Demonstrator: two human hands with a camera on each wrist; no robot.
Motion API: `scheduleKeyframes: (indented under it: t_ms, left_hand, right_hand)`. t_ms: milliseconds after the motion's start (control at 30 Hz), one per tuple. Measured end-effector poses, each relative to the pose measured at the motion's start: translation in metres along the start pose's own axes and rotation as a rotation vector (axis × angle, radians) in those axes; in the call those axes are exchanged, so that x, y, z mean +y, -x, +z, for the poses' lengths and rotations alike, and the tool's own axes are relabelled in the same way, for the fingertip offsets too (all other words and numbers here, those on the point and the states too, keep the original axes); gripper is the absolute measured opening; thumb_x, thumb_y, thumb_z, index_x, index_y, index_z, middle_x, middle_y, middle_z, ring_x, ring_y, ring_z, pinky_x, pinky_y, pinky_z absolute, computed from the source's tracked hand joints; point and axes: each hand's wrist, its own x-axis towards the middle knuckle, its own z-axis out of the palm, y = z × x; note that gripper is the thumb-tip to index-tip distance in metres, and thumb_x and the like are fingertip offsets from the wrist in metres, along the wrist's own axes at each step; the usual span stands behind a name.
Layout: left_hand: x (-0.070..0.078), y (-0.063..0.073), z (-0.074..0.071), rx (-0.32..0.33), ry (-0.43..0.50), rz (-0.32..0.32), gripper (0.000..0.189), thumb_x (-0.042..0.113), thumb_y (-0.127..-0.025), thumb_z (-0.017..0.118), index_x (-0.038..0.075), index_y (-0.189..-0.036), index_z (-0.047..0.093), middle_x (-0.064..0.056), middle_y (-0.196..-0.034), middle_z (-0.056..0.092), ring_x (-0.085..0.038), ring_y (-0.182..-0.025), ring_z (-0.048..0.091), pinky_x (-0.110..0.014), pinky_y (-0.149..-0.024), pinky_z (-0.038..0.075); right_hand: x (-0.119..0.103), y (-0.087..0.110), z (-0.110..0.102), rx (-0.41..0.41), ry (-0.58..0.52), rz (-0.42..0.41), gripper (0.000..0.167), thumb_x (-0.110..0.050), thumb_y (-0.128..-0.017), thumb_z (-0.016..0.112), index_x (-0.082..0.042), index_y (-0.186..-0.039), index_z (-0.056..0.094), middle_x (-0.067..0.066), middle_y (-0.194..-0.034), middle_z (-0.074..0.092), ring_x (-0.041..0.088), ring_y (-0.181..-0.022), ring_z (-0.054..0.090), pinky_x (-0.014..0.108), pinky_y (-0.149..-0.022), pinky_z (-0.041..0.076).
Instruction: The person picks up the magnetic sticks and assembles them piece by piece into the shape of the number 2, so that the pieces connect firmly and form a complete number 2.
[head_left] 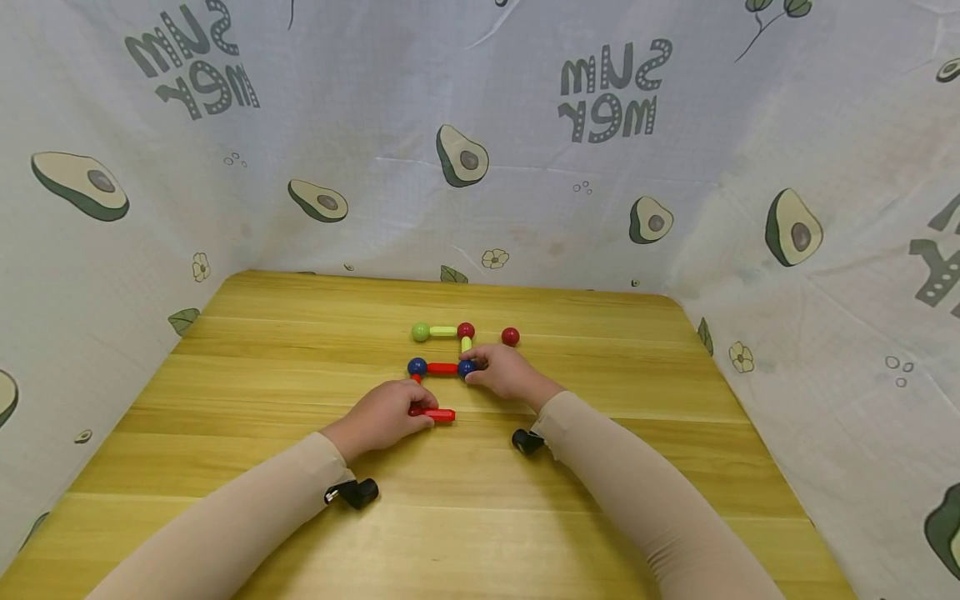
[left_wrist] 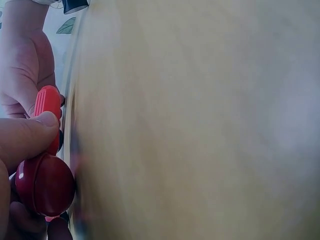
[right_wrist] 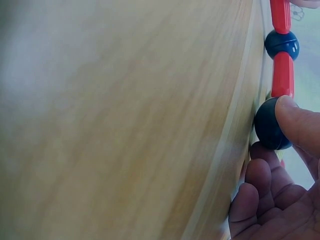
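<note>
My left hand [head_left: 386, 414] pinches a red rod [head_left: 441, 414] that points right. The left wrist view shows the thumb on this rod, right beside a dark red ball [left_wrist: 52, 185] at its end. Another red rod [head_left: 416, 379] runs from under the left fingers up to a blue ball [head_left: 417, 367]. From there a red rod [head_left: 442, 368] leads across to a second blue ball [right_wrist: 270, 125], which my right hand [head_left: 506, 372] grips between thumb and fingers. Behind it, a yellow-green rod [head_left: 467, 343] reaches a dark red ball [head_left: 466, 331], then a rod [head_left: 443, 332] and a green ball [head_left: 421, 332].
A loose dark red ball [head_left: 511, 337] lies on the wooden table [head_left: 600, 333], behind my right hand. Patterned white cloth [head_left: 375, 233] hangs around the table's back and sides. A black wrist camera [head_left: 360, 493] sticks out from the left sleeve, another [head_left: 527, 442] from the right.
</note>
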Motion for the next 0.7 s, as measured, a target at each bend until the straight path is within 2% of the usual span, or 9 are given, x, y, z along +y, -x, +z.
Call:
scheduleKeyframes:
  t_ms: [300, 433, 600, 700]
  left_hand:
    - [0.000, -0.001, 0.000, 0.001, 0.001, 0.005, 0.012, 0.024, -0.094, 0.081, 0.020, -0.106, 0.077, 0.009, -0.096, 0.070, -0.011, -0.085, 0.056, -0.034, -0.086, 0.050]
    - [-0.001, -0.002, 0.001, 0.000, 0.002, 0.004, 0.012, 0.024, -0.094, 0.081, 0.021, -0.105, 0.077, 0.010, -0.094, 0.070, -0.011, -0.084, 0.056, -0.034, -0.086, 0.050]
    - [-0.002, -0.002, 0.002, 0.000, -0.003, 0.002, 0.012, 0.024, -0.094, 0.081, 0.021, -0.105, 0.077, 0.010, -0.093, 0.068, -0.012, -0.084, 0.055, -0.033, -0.084, 0.049]
    - [-0.002, -0.002, 0.002, 0.001, -0.004, 0.001, 0.012, 0.024, -0.094, 0.081, 0.022, -0.104, 0.076, 0.009, -0.093, 0.066, -0.012, -0.084, 0.054, -0.032, -0.082, 0.048]
  right_hand:
    - [-0.001, 0.000, 0.000, 0.002, 0.004, 0.006, 0.043, -0.021, -0.098, 0.077, -0.020, -0.140, 0.069, 0.010, -0.129, 0.071, 0.023, -0.114, 0.064, 0.045, -0.110, 0.051]
    - [0.001, 0.001, -0.007, 0.000, 0.006, 0.007, 0.048, -0.021, -0.097, 0.078, -0.022, -0.143, 0.067, 0.008, -0.126, 0.070, 0.022, -0.112, 0.064, 0.042, -0.104, 0.053]
    - [0.005, -0.001, -0.025, 0.099, 0.036, 0.038, 0.047, -0.023, -0.100, 0.074, -0.019, -0.146, 0.064, 0.011, -0.124, 0.068, 0.027, -0.107, 0.062, 0.041, -0.089, 0.054]
    - [0.011, -0.005, -0.036, 0.188, 0.075, 0.067, 0.047, -0.023, -0.102, 0.071, -0.016, -0.148, 0.062, 0.016, -0.131, 0.062, 0.032, -0.114, 0.059, 0.045, -0.098, 0.054]
